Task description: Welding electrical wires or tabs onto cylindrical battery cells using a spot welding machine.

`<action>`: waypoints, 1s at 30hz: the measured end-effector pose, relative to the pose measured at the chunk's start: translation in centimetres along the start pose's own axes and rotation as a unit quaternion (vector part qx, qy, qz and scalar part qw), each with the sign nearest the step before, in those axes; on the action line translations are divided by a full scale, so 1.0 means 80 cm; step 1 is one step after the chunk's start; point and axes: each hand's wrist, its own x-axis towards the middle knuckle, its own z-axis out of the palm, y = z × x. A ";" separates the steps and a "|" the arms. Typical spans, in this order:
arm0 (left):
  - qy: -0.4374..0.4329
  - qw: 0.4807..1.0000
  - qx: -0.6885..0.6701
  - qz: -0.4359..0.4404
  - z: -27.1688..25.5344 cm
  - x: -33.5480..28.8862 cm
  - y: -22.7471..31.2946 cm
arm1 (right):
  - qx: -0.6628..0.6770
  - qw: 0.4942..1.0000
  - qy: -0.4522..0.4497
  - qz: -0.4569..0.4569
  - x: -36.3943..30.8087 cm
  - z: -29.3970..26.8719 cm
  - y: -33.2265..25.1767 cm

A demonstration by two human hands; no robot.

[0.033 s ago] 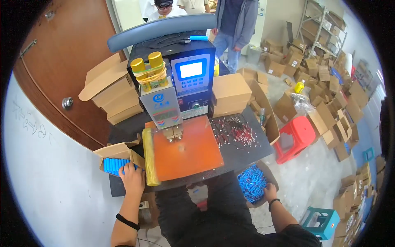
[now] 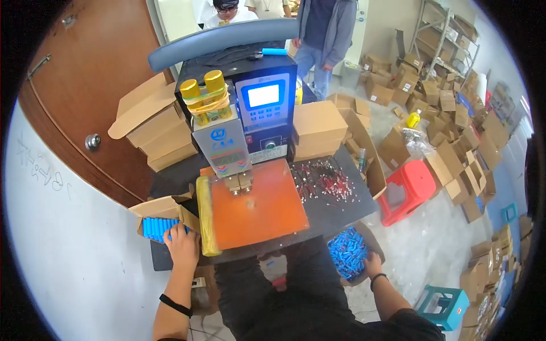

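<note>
My left hand point(image 2: 183, 244) reaches into a small open cardboard box point(image 2: 165, 207) at the table's left corner. Its fingers curl onto the right end of the upright rows of blue cylindrical battery cells point(image 2: 154, 227). Low on the right, my right hand point(image 2: 372, 265) rests at the edge of a carton point(image 2: 371, 241) heaped with loose blue cells point(image 2: 347, 253); its fingertips are partly hidden among them. Between my arms stands a spot-welding machine point(image 2: 220, 142), its paired electrodes point(image 2: 239, 184) above an orange mat point(image 2: 256, 213). A yellow-wrapped bar point(image 2: 205, 219) edges the mat.
Red and black wire leads point(image 2: 330, 183) lie right of the mat. Cardboard boxes point(image 2: 319, 128) flank the machine. A red stool point(image 2: 410, 190) and a teal stool point(image 2: 443, 308) stand on the right, before many piled cartons point(image 2: 441, 102). People stand behind the machine, one in a grey jacket point(image 2: 341, 28).
</note>
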 end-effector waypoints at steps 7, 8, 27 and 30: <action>0.043 0.999 0.013 0.012 0.010 -0.012 -0.013 | -0.018 0.999 0.003 -0.029 -0.012 0.011 -0.023; 0.046 0.999 0.012 0.011 0.011 -0.013 -0.014 | -0.019 0.999 0.007 -0.028 -0.018 0.012 -0.022; 0.277 0.899 -0.340 0.017 -0.070 0.008 -0.028 | 0.112 0.977 0.119 -0.137 0.009 -0.064 -0.150; 0.215 0.845 -0.490 -0.029 -0.085 0.018 0.020 | 0.188 0.954 0.139 -0.190 0.028 -0.123 -0.247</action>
